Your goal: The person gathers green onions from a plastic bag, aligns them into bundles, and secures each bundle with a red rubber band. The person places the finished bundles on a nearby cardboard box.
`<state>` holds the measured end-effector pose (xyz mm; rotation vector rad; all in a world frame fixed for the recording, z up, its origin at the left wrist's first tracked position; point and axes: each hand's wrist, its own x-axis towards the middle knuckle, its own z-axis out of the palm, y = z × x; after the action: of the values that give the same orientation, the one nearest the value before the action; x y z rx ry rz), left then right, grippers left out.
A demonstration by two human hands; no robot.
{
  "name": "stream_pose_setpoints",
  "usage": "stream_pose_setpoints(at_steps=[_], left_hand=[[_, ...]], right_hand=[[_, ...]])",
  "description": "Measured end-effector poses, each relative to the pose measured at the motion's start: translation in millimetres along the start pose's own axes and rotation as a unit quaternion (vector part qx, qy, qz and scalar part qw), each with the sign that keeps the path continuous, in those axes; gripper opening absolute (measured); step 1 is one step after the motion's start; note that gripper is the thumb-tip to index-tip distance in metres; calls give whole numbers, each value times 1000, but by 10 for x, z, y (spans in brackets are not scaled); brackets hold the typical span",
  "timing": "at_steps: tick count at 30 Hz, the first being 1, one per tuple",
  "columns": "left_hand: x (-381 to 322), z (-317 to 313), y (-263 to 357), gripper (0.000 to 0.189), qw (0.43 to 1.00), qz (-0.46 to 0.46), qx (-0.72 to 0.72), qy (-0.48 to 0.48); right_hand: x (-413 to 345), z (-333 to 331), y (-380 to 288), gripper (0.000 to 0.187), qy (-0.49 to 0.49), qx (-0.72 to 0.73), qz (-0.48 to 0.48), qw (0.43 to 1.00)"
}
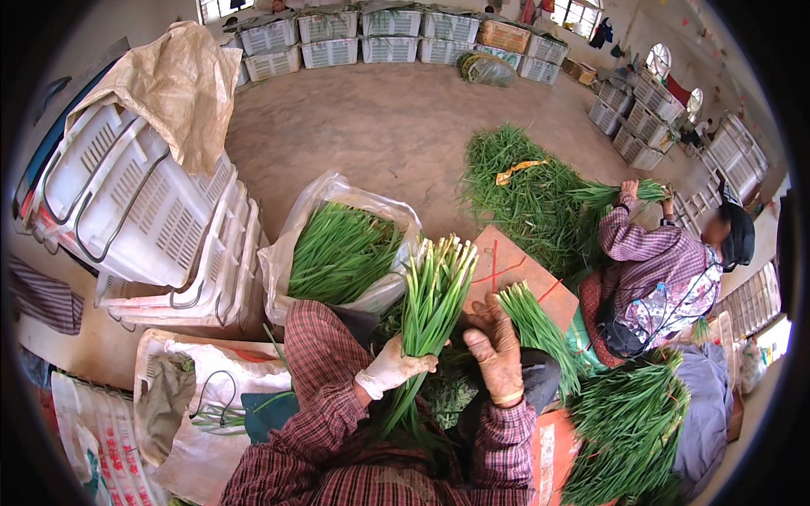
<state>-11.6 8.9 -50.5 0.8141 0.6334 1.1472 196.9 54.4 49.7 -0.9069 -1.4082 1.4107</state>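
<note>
In a white glove, my left hand (398, 367) grips a bunch of garlic chives (435, 303) around its green leaves. Its pale cut ends point up and away from me. My right hand (497, 354) is raised just right of that bunch, fingers apart and nothing held; a yellowish band circles its wrist. Close beside it, a smaller bunch of chives (541, 338) rests with its pale ends on a reddish-brown board (487, 253) marked with red lines. A clear plastic bag (276, 278) beyond my left knee holds loose chives (342, 253).
White plastic crates (145, 202) are stacked at left under a tan sack (171, 82). A co-worker (664, 246) at right holds chives beside a leafy heap (525, 196). More chives (633, 417) lie at my right. Crates (392, 50) line the far wall.
</note>
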Motion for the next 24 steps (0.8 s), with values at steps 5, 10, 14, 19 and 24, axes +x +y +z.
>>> stream_pose_setpoints(at_steps=[5, 10, 14, 19, 24], left_hand=[[229, 106, -202, 86, 878, 177, 431, 113], [51, 640, 288, 108, 717, 169, 665, 122], [-124, 735, 509, 105, 764, 183, 618, 15], [-263, 360, 559, 70, 941, 201, 252, 107], [152, 190, 891, 112, 992, 96, 83, -26]], right_hand=[[-158, 444, 457, 102, -33, 75, 29, 996], [-111, 578, 375, 59, 114, 257, 89, 956], [-149, 306, 401, 47, 120, 333, 89, 931], [-225, 134, 297, 53, 44, 300, 97, 948], [-256, 115, 379, 65, -41, 312, 116, 942]])
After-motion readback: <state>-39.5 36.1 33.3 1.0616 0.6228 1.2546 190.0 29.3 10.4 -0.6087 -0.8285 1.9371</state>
